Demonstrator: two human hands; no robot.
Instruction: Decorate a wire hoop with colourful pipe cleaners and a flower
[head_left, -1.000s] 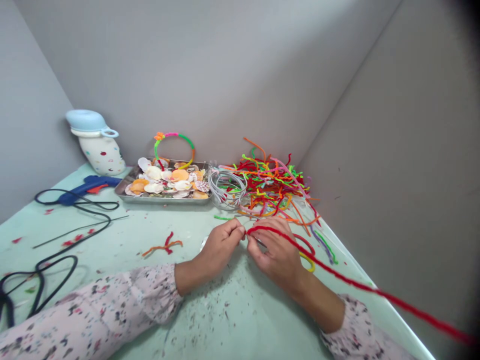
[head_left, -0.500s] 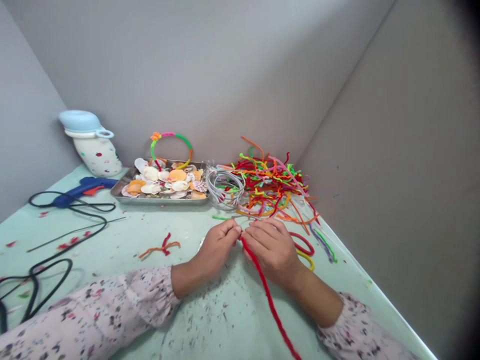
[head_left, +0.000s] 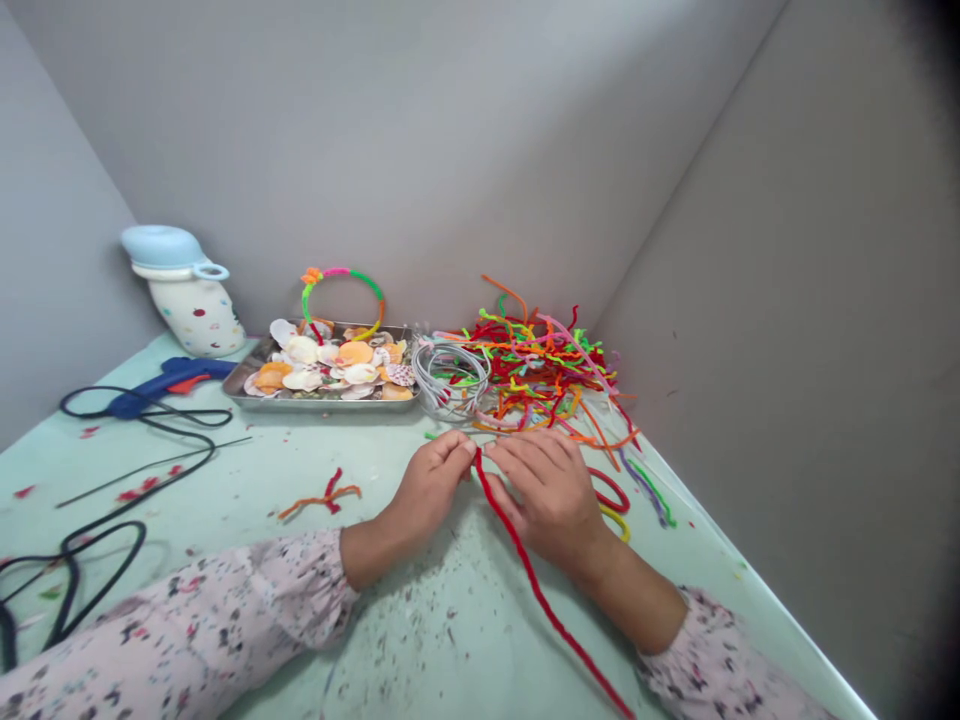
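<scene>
My left hand (head_left: 431,487) pinches the top end of a long red pipe cleaner (head_left: 529,572) between thumb and finger. From there the strip hangs down to the right, past the bottom edge of the view. My right hand (head_left: 551,500) is just beside it, fingers bent together over the thumb, close to the strip's upper part. Whatever lies under those fingers is hidden. A thin grey wire (head_left: 486,436) shows just behind the fingertips of both hands.
Behind are a metal tray (head_left: 330,404) of seashells, a colourful pipe-cleaner hoop (head_left: 367,280), coiled grey wire (head_left: 429,385) and heaped pipe cleaners (head_left: 540,350). A blue glue gun (head_left: 161,384), its black cord (head_left: 139,530) and a bottle (head_left: 196,310) lie left. A twisted piece (head_left: 328,495) is nearer.
The lower end of the red pipe cleaner has swung to the right. My right fingers have drawn slightly away from my left fingertips, showing more of the strip's top.
</scene>
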